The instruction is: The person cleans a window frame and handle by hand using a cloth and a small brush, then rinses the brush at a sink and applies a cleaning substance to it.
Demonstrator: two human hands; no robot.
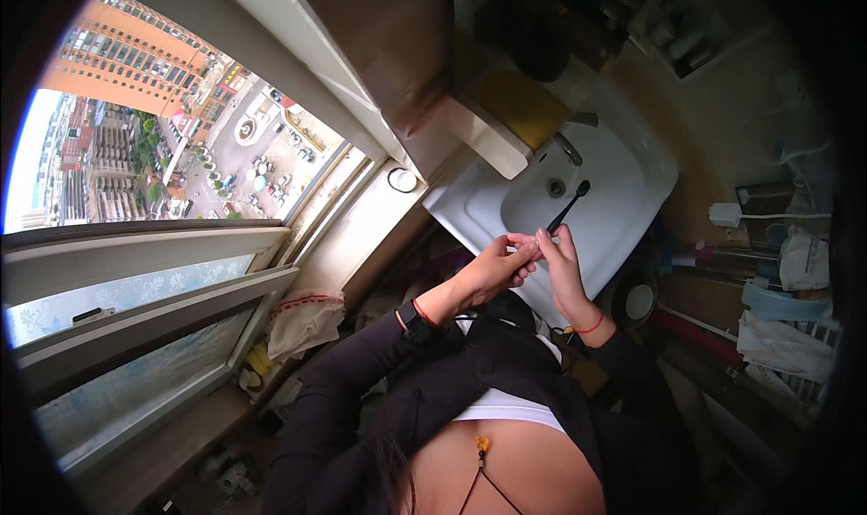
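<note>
My right hand (566, 271) grips a dark toothbrush (566, 210) near its handle, with the bristle head pointing away from me. Beneath the brush lies the bowl of a white ceramic washbasin (626, 241). My left hand (493, 268), with curled fingers, meets the fingertips of the right one. Whether something small is pinched between the two hands cannot be made out. The lower end of the handle is hidden by my fingers. Past the brush head are the drain (556, 188) and a chrome faucet (569, 149).
A white ledge (488, 139) juts over the basin's left side. To my left, a windowsill (352, 227) carries a small round white item (402, 180) beside an open window sash (169, 298). A cloth (308, 317) hangs below. At right are a white plug (725, 214) and packets (804, 258).
</note>
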